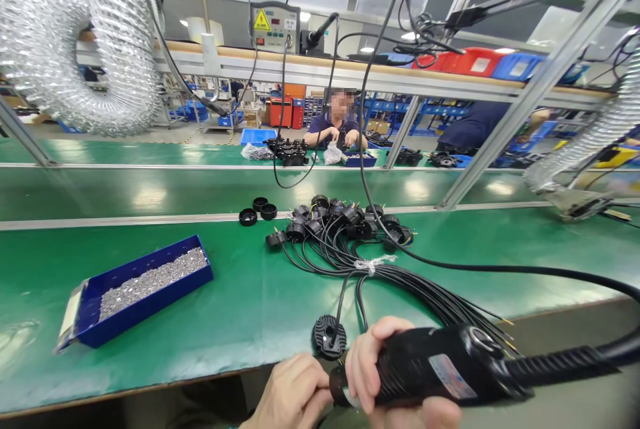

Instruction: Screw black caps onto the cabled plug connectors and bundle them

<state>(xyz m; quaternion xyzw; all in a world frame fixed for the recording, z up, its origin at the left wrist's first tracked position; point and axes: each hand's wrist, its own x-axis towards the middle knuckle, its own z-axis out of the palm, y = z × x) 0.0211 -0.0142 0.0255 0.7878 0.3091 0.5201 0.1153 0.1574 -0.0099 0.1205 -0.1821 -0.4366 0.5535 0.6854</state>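
Observation:
My right hand [367, 365] is wrapped round a black electric screwdriver [430, 362], held almost level at the bench's front edge, its corrugated cable sleeve running off to the right. My left hand [295, 392] is closed at the tool's front end, fingertips pressed together beside a dark rounded part; what they pinch is hidden. Just above both hands, a black round ribbed cap [329, 337] with a cable through it lies at the bench edge. Behind it spreads a bundle of black cables [400, 275], tied with clear plastic, with several round black housings [350, 215] on their ends.
A blue tray [150, 305] of small metal parts sits on the left of the green bench [240, 329]. Three black ring-shaped caps [248, 217] lie further back. The tool's cord [475, 267] crosses the right side. A co-worker [337, 122] sits across the line.

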